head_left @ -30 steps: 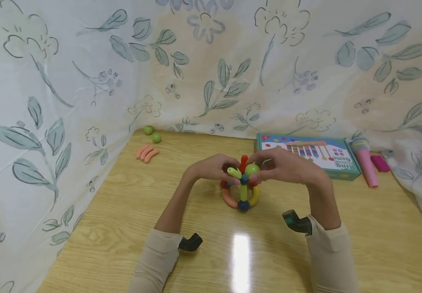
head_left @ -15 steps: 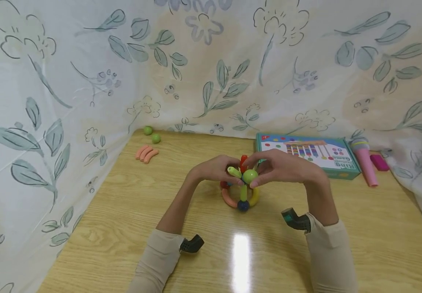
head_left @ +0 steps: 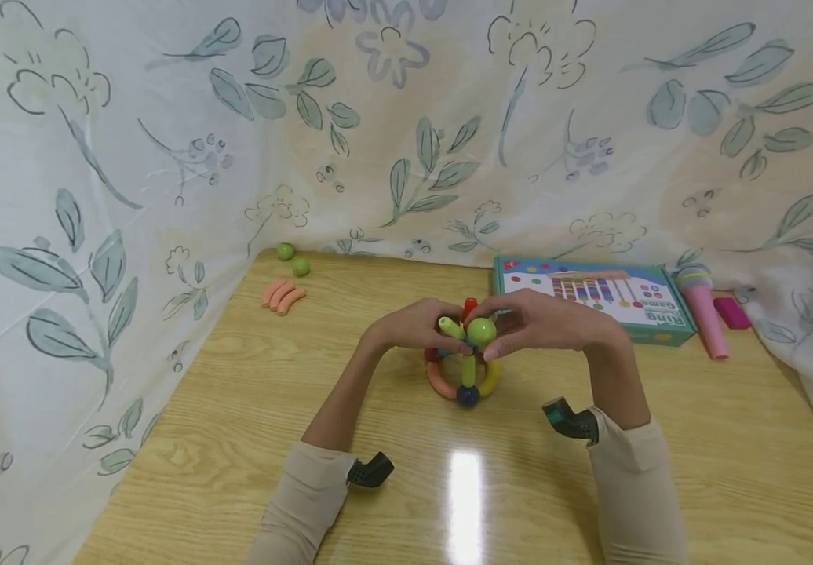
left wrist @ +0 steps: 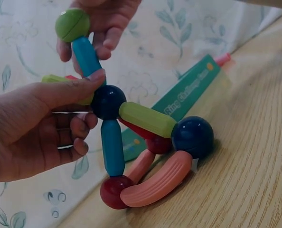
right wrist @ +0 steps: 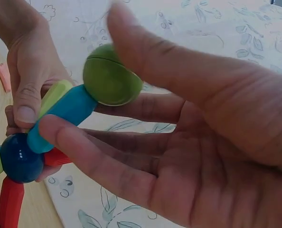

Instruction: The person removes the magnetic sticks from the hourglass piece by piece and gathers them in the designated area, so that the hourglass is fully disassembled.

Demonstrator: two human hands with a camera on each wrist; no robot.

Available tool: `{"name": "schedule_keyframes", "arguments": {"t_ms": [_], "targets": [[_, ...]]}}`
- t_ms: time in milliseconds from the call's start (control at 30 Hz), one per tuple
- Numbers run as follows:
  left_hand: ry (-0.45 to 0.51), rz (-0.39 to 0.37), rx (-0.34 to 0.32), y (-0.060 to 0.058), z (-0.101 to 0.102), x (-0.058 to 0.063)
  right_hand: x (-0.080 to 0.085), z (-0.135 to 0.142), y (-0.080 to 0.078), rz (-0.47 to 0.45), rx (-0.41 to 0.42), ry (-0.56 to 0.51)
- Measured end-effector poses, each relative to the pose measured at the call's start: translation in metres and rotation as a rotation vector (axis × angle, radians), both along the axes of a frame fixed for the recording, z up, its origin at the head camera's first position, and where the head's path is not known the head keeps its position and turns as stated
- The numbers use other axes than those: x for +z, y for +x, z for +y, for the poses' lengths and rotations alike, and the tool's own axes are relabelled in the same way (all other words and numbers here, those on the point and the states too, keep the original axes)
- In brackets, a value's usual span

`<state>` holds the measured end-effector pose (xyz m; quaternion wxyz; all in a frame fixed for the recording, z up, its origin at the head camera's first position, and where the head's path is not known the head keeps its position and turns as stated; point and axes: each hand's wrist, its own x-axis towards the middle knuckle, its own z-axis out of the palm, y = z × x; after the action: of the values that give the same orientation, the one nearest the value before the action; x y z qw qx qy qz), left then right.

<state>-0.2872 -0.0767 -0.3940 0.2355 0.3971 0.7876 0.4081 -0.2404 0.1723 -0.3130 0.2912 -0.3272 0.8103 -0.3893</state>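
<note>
Where the toy frame point(left wrist: 145, 118) is standing: on the counter point(head_left: 251, 408), its top being held.
Left hand point(head_left: 410, 324): thumb and fingers are pinching around the upper dark blue ball point(left wrist: 108, 103), steadying the joint.
Right hand point(head_left: 548, 318): fingers are lying loosely spread around the blue stick point(left wrist: 86, 57); firm contact is not showing.
Green ball point(right wrist: 110, 78): judging by its perch, pressing straight along the stick is safer; sideways pushing is risking the joint.

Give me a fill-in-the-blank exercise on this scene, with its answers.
The left hand holds the stick model close to a dark ____ ball.
The tip ball on the upper blue rod is coloured ____.
The loose pink curved rods number ____.
The microphone lies to the person's ____ of the box.

Missing words: blue; green; three; right
</note>
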Motion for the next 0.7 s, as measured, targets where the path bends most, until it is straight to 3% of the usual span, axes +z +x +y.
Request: {"name": "schedule_keyframes", "arguments": {"t_ms": [67,333,500,700], "targets": [[0.003,0.006,-0.003,0.000,0.000,0.000,-0.003,-0.001,-0.003,-0.012,0.013,-0.011],[0.018,-0.010,-0.006,0.000,0.000,-0.001,-0.011,-0.004,-0.012,0.130,0.056,-0.072],[0.009,-0.011,-0.003,-0.001,0.000,-0.002,-0.012,-0.003,-0.014,0.197,0.047,-0.048],[-0.051,-0.011,0.003,-0.003,-0.005,0.002,-0.011,-0.003,-0.015,0.195,0.054,-0.047]]}}
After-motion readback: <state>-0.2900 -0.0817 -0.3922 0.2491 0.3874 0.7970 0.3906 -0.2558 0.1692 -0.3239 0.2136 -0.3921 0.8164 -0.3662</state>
